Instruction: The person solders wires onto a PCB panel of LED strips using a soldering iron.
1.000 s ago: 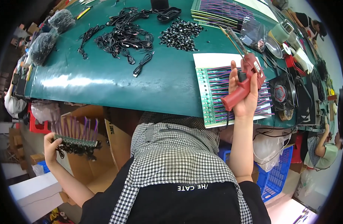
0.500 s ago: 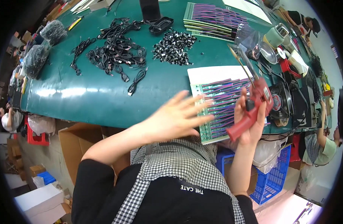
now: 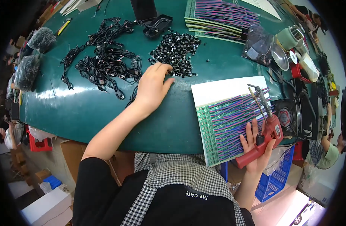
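Observation:
My left hand (image 3: 153, 86) is at the near edge of a pile of small black-and-silver connectors (image 3: 178, 47). Its fingertips bend down onto the pile and the thumb stands apart; nothing shows between them. A red soldering gun (image 3: 269, 135) lies in my right hand (image 3: 258, 162), handle across the palm, metal tip slanting up and away. Beneath it is a green circuit board panel (image 3: 207, 130) with rows of purple-and-dark wires, resting on a white sheet (image 3: 227, 89) near the table's front edge.
Coiled black cables (image 3: 110, 62) lie left of the pile. Behind it are a black tray (image 3: 158, 26) and a black cylinder (image 3: 143, 9). Wired boards (image 3: 222, 19) are stacked at the back. A fan (image 3: 286, 115) and pliers (image 3: 282, 81) stand right; a blue crate (image 3: 272, 184) sits below.
My left hand has moved from above the circuit boards, away and left, to the connector pile. My right hand has lowered slightly with the soldering gun still in it.

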Demonstrator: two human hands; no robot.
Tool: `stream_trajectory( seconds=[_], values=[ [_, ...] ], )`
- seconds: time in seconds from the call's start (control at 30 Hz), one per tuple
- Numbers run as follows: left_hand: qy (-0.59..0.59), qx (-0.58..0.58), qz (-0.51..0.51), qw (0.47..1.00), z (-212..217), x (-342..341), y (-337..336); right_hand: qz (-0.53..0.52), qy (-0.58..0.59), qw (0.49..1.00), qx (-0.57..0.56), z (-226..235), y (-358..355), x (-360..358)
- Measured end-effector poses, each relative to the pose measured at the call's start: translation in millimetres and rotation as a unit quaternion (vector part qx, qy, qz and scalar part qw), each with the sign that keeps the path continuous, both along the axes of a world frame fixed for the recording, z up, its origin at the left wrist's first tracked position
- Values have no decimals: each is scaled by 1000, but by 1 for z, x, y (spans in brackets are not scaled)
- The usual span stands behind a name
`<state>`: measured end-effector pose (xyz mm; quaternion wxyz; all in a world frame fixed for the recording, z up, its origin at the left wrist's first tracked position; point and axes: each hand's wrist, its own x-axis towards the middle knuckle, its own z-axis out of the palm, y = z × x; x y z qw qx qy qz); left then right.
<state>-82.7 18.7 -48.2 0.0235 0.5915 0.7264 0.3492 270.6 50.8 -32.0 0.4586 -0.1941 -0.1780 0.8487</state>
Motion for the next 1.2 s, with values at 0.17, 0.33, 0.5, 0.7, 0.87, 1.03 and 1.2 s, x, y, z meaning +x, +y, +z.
stream_trajectory(
  seconds=[0.17,0.33,0.5,0.7,0.87,1.03,1.2],
  values=[
    [9,-47,16,999,-9,0,14,-6,-12,1000,-3,0,0,-2],
    [9,-113,-6,994,0,6,9,-13,-18,1000,-15,2,1,-2],
    [-136,-32,-22,990,5,8,-11,2,-12,1000,-8,2,2,0],
    [-527,-163,-70,831,16,33,-26,-1,-95,995,23,5,-3,-3],
    [-601,-183,-69,775,17,50,-29,4,-156,986,50,13,-11,-14],
    [-590,-191,-83,780,10,53,-26,-4,-173,984,47,16,-25,-21],
    [-549,-186,-99,809,11,52,-22,6,-194,978,74,16,-26,-20]
  ],
)
